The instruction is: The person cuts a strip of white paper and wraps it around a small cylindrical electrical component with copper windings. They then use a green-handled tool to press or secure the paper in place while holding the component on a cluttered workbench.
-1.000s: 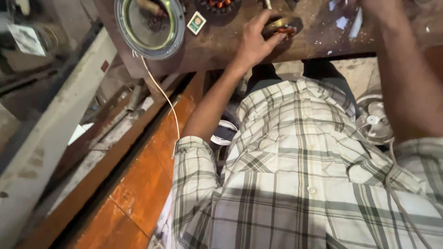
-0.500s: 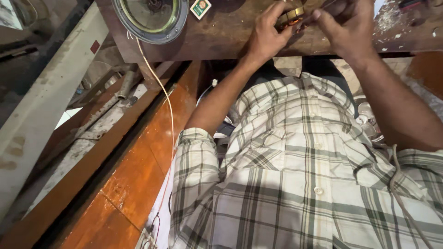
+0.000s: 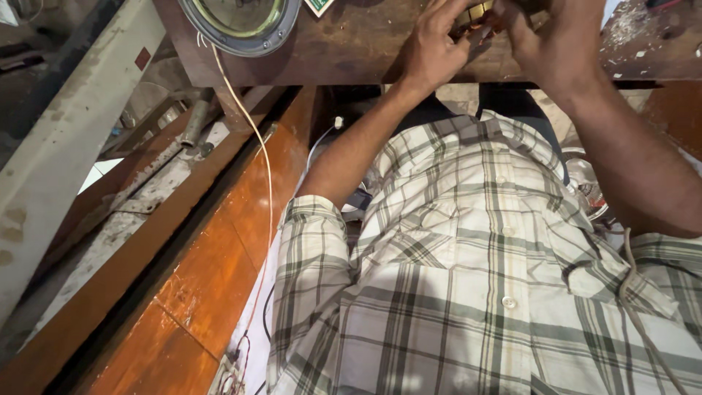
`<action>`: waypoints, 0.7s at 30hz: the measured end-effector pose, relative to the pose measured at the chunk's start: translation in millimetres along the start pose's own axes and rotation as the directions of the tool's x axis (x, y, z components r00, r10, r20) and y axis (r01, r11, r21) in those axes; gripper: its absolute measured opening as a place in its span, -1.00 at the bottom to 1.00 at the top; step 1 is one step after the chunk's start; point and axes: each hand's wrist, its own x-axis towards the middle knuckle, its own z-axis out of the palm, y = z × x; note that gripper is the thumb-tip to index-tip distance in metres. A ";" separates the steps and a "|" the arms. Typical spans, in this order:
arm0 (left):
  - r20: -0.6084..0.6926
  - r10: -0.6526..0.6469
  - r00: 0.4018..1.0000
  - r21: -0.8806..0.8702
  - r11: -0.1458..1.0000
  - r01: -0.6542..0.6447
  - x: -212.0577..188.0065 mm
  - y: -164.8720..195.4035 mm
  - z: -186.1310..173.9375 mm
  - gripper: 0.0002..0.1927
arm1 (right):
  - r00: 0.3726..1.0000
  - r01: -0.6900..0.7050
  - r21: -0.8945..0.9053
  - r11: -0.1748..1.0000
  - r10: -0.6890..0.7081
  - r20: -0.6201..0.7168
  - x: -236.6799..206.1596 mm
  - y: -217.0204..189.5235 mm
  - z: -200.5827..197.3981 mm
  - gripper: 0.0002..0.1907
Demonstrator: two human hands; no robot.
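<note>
Filling most of the lower right: checked shirt [image 3: 468, 292], pale with green and grey lines, buttoned, worn by the person looking down.

Running along the left: pale painted beam [image 3: 69, 139], scuffed and stained, set diagonally.

Beside it: orange-brown wooden board [image 3: 212, 271], glossy, scratched, also diagonal.

Spanning the top edge: dark brown worktable [image 3: 351, 51], worn surface, pale flecks at the far right end.

Cut off by the top edge, on the worktable's left part: round speaker [image 3: 238, 25], metal rim, greenish cone.

Trailing from the speaker down across the board: thin pale wire [image 3: 267, 183], ending in a tangle near the bottom edge.

Partly hidden behind the right forearm: round metal part [image 3: 585, 183], shiny, kind not clear.

At the top centre, over the worktable: left hand [image 3: 431, 51], fingers curled around the near side of the small part.

Just right of it, touching the same part: right hand [image 3: 556, 44], fingers bent down on the far side, grip not fully visible.

Held between both hands at the top edge: small brass-coloured part [image 3: 479, 14], with a reddish bit beneath, possibly a coil or motor piece, mostly covered by fingers.
</note>
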 end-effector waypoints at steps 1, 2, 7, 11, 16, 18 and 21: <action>0.010 -0.039 0.999 0.011 0.999 0.039 -1.1 0.1 1.6 -0.63 | 1.000 -0.021 0.039 0.999 0.021 -0.006 -2.9 1.3 2.9 -0.85; -0.014 -0.034 0.999 0.004 0.999 0.034 -2.3 0.9 2.8 -0.62 | 0.998 -0.014 0.047 0.999 0.017 -0.053 -9.0 0.4 10.2 -0.84; -0.011 -0.039 0.999 0.015 0.999 0.039 2.5 2.5 2.7 -0.58 | 0.976 0.029 0.221 0.975 0.020 -0.216 -37.6 13.0 27.3 -0.85; 0.073 -0.003 0.997 -0.040 0.999 0.006 10.1 2.4 -3.6 -0.48 | 0.930 -0.312 0.377 0.872 0.361 -0.064 -38.6 30.4 6.8 -0.96; 0.093 -0.102 0.990 -0.097 0.989 0.111 9.5 8.1 -1.4 -0.51 | 0.989 -0.148 0.129 0.981 0.144 0.039 -28.1 34.7 3.0 -0.92; 0.049 -0.100 0.994 -0.097 0.990 0.104 9.7 11.6 1.1 -0.54 | 0.992 -0.039 -0.069 0.997 0.047 0.117 -31.5 37.5 3.9 -0.91; 0.023 -0.069 0.997 -0.022 0.997 0.069 13.9 16.8 1.7 -0.54 | 0.990 -0.125 0.017 0.992 0.124 0.069 -39.3 57.8 -6.9 -0.86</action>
